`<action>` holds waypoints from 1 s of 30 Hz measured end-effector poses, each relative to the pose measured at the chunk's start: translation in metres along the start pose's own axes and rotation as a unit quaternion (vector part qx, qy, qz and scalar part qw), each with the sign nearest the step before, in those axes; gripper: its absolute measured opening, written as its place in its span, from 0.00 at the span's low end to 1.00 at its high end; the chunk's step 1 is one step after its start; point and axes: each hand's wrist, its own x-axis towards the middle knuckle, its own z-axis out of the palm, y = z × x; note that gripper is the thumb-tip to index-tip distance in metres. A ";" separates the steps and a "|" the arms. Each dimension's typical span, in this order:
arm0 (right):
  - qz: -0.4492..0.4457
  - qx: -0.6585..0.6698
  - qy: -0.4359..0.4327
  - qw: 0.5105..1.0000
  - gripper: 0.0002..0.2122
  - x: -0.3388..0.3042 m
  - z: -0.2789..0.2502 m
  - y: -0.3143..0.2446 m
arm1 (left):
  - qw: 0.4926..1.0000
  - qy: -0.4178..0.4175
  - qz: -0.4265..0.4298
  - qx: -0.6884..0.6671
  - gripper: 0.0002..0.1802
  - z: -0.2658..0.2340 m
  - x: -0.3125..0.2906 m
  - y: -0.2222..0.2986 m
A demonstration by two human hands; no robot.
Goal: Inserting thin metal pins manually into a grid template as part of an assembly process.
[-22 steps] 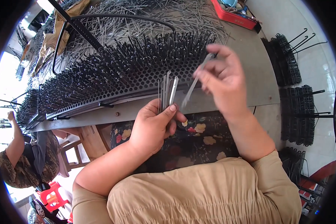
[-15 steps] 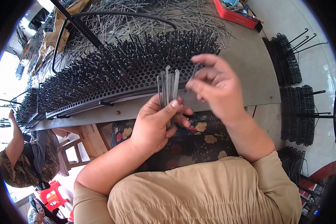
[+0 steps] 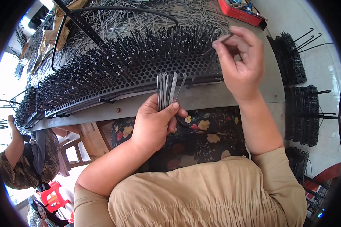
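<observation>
My left hand (image 3: 152,120) is closed around the lower part of a bunch of thin grey metal strips (image 3: 166,90). Their rounded upper ends fan out above my thumb; a few seem to have a small hole. Raised at the right, my right hand (image 3: 244,64) pinches a single thin metal strip (image 3: 226,38) between thumb and fingers. It slants down to the left over the right end of a black perforated rack (image 3: 149,81). Many upright black hooked metal pieces (image 3: 102,62) stand in the rack's holes. Whether the pinched strip touches the rack, I cannot tell.
Loose metal strips (image 3: 140,20) lie heaped behind the rack on the grey table (image 3: 261,75). A red tray (image 3: 242,16) with small tools sits at the far right. More black racks (image 3: 301,115) hang or stand at the right. Another person's arm (image 3: 15,138) shows at the left.
My right hand has moved up and to the right, away from the bunch, carrying one strip. The strips in my left hand have shifted slightly and spread; that hand stays nearly in place.
</observation>
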 end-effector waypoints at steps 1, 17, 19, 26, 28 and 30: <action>-0.021 -0.016 -0.023 0.999 0.21 0.001 0.001 0.004 | 1.000 -0.001 -0.001 0.006 0.02 0.000 0.000 -0.001; 0.332 0.179 -0.128 0.917 0.21 -0.034 0.007 -0.049 | 0.999 -0.021 0.029 -0.041 0.05 0.009 -0.004 0.000; 0.317 0.152 -0.172 0.920 0.23 -0.043 0.004 -0.055 | 0.998 -0.032 0.047 -0.029 0.05 0.008 -0.004 -0.002; 0.293 0.151 -0.067 0.942 0.20 -0.022 -0.002 -0.038 | 0.999 -0.011 0.018 0.031 0.06 0.005 -0.005 -0.004; 0.183 0.112 -0.014 0.977 0.20 -0.015 -0.002 -0.014 | 0.999 -0.013 0.020 0.046 0.07 0.003 -0.003 -0.006; 0.019 -0.006 -0.001 1.000 0.19 -0.008 -0.002 -0.003 | 0.998 -0.012 0.022 0.060 0.08 0.002 -0.003 -0.006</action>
